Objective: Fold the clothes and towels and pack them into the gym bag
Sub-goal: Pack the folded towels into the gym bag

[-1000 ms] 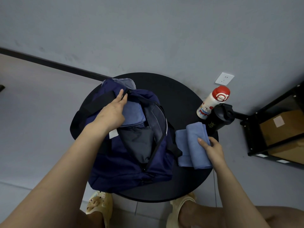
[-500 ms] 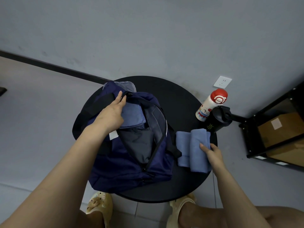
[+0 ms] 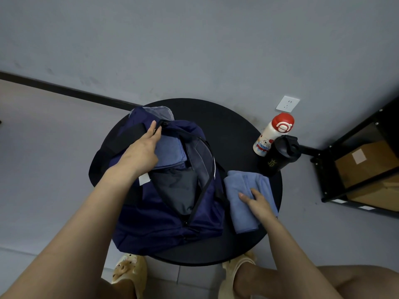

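So, left to right:
left hand (image 3: 141,151): fingers nearly straight, pressing bag's far rim back, likely keeps mouth open
bag (image 3: 151,219): on table (image 3: 235,130), unzipped, blue fold and dark cloth inside
towel (image 3: 248,186): folded, just beside bag, unpacked
right hand (image 3: 258,203): flat on towel, thumb out, no grip; probably about to lift it

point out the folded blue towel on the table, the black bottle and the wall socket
folded blue towel (image 3: 241,190): head view, its upper left fold
black bottle (image 3: 278,157): head view, its body
wall socket (image 3: 287,104): head view, its faceplate
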`<state>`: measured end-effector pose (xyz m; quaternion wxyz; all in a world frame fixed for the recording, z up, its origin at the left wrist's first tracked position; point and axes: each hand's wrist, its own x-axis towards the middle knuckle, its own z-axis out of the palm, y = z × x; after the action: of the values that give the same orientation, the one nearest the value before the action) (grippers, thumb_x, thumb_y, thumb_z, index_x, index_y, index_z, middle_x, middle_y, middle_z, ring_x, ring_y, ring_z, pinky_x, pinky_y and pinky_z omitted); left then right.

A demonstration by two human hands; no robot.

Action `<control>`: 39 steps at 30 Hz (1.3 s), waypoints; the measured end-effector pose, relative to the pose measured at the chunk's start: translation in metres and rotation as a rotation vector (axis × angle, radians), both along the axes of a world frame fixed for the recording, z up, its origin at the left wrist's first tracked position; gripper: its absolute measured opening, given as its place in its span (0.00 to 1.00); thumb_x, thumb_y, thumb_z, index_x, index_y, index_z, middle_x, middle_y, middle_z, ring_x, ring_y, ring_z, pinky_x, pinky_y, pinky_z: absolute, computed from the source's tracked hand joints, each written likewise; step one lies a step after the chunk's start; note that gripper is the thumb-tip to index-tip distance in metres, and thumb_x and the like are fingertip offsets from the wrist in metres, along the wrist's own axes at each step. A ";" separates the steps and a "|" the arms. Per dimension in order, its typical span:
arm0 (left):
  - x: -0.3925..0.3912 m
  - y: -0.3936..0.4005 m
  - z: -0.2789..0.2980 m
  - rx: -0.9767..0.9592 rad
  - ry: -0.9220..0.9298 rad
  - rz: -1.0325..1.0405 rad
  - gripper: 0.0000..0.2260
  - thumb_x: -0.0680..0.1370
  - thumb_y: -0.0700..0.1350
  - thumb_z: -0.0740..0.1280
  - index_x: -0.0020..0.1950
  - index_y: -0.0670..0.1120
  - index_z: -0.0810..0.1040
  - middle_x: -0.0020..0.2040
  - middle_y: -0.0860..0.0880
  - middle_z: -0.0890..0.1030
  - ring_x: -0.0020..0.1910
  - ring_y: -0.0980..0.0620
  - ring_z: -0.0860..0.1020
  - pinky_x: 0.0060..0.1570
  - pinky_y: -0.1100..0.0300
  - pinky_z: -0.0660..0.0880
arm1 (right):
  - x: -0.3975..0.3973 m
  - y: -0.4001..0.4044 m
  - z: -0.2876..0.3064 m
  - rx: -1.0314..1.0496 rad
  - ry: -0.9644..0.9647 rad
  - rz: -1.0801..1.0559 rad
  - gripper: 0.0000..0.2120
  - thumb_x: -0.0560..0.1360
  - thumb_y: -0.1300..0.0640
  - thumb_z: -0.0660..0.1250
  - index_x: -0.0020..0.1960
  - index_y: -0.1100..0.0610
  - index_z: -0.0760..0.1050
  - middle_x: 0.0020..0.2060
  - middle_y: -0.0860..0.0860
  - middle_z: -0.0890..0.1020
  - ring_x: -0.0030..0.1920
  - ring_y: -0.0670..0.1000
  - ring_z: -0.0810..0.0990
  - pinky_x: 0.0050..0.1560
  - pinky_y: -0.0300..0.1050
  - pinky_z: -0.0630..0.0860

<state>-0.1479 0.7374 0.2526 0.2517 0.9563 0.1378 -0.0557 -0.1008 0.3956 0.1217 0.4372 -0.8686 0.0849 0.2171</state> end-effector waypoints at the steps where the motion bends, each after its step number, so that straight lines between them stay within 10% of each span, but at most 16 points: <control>1: 0.000 0.000 0.000 -0.001 -0.002 0.000 0.38 0.71 0.27 0.54 0.78 0.50 0.49 0.78 0.56 0.42 0.66 0.47 0.70 0.53 0.52 0.74 | 0.001 -0.001 -0.001 0.010 0.015 -0.001 0.12 0.76 0.46 0.67 0.56 0.49 0.70 0.49 0.46 0.77 0.47 0.45 0.76 0.44 0.41 0.70; 14: -0.001 0.002 0.003 -0.012 -0.016 0.015 0.38 0.71 0.27 0.54 0.78 0.50 0.49 0.78 0.55 0.43 0.68 0.46 0.68 0.56 0.51 0.73 | 0.006 0.005 0.033 -0.021 -0.135 -0.120 0.10 0.74 0.46 0.69 0.50 0.49 0.73 0.38 0.43 0.77 0.38 0.41 0.74 0.34 0.36 0.67; 29: -0.012 0.013 0.026 -0.132 -0.103 0.129 0.38 0.71 0.27 0.54 0.78 0.49 0.50 0.78 0.55 0.45 0.59 0.47 0.72 0.52 0.54 0.72 | 0.012 0.109 0.141 0.258 -0.325 0.120 0.16 0.74 0.51 0.69 0.61 0.50 0.75 0.49 0.45 0.81 0.49 0.44 0.80 0.47 0.40 0.76; 39: -0.014 0.024 0.026 -0.192 -0.125 0.175 0.39 0.71 0.28 0.55 0.78 0.50 0.49 0.78 0.58 0.45 0.62 0.52 0.71 0.39 0.68 0.65 | 0.006 0.223 0.135 -0.191 -0.341 0.402 0.12 0.74 0.49 0.62 0.55 0.53 0.72 0.47 0.53 0.79 0.48 0.59 0.78 0.44 0.49 0.73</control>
<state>-0.1621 0.7613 0.2789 0.3539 0.9139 0.1986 0.0130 -0.0944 0.6186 0.2566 0.3093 -0.9294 -0.1437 0.1412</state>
